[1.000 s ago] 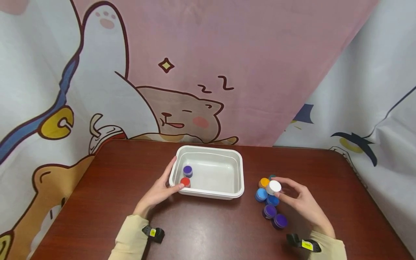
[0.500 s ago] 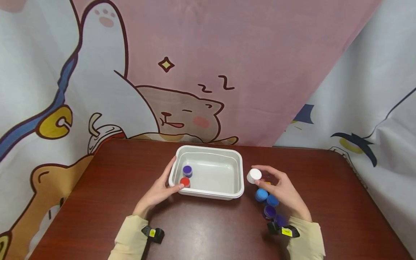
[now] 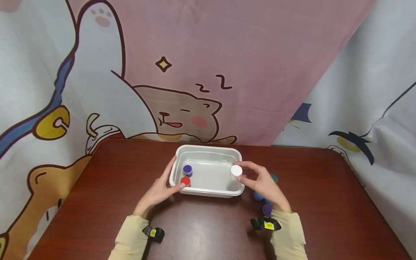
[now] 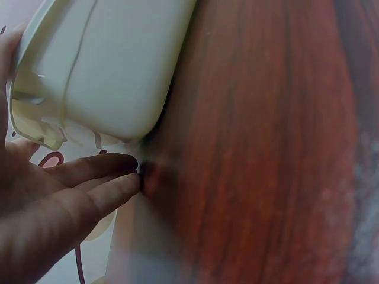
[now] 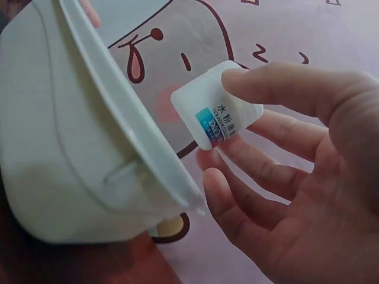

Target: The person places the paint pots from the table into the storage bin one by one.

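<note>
A white paint jar [image 3: 236, 170] with a printed label is held by my right hand [image 3: 264, 183] at the right rim of a white plastic tub [image 3: 208, 193]. In the right wrist view the jar [image 5: 216, 106] tilts between thumb and fingers, just above the tub's rim. My left hand [image 3: 157, 193] holds the tub's left front corner, its thumb over the rim and fingers along the outer wall. Those fingers [image 4: 100, 183] reach below the tub in the left wrist view. Inside the tub's left end stand a purple-lidded jar [image 3: 187, 170] and a red-lidded jar [image 3: 185, 181].
Right of the tub, partly hidden by my right hand and wrist, are more jars: a teal one [image 3: 274, 178], a blue one [image 3: 258, 196] and a purple one [image 3: 267, 210]. The brown table [image 3: 201, 231] ends at a printed cloth [image 3: 247, 90] behind.
My right hand has carried the white paint jar left, from above the group of jars to the tub's right rim. My left hand keeps its place on the tub.
</note>
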Motion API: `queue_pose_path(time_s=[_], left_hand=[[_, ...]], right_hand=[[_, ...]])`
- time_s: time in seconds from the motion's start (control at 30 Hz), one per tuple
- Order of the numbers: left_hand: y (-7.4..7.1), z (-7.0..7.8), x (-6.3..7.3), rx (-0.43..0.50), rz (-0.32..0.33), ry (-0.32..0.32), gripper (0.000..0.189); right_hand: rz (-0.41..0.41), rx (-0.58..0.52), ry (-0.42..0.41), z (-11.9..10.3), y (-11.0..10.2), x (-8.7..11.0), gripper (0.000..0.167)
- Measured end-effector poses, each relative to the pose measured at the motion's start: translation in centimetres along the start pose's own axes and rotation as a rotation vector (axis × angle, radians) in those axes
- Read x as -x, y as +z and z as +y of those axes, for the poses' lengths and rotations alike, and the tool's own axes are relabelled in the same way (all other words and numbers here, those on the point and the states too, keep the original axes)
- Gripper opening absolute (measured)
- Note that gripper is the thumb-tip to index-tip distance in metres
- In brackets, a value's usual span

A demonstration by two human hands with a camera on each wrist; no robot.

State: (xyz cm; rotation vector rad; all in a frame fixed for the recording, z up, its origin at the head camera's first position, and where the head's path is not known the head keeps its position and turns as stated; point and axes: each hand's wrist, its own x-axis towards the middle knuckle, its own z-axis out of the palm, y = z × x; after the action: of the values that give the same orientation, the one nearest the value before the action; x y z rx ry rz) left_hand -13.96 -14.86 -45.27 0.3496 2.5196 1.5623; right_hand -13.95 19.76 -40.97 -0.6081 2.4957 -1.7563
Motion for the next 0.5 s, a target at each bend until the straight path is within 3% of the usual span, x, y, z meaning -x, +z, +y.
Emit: queue_pose_path(time_s=[0.17,0.5], left_hand=[[0.1,-1.3,-0.2,-0.023,0.011,0.007,0.094],[0.1,-1.3,-0.2,0.002,0.011,0.017,0.094]], right_hand=[[0.0,-0.024,-0.007,-0.4,0.6,-0.9,0.039],[0.001,-0.044,0.01,-0.9,2.8,-2.7,0.04]])
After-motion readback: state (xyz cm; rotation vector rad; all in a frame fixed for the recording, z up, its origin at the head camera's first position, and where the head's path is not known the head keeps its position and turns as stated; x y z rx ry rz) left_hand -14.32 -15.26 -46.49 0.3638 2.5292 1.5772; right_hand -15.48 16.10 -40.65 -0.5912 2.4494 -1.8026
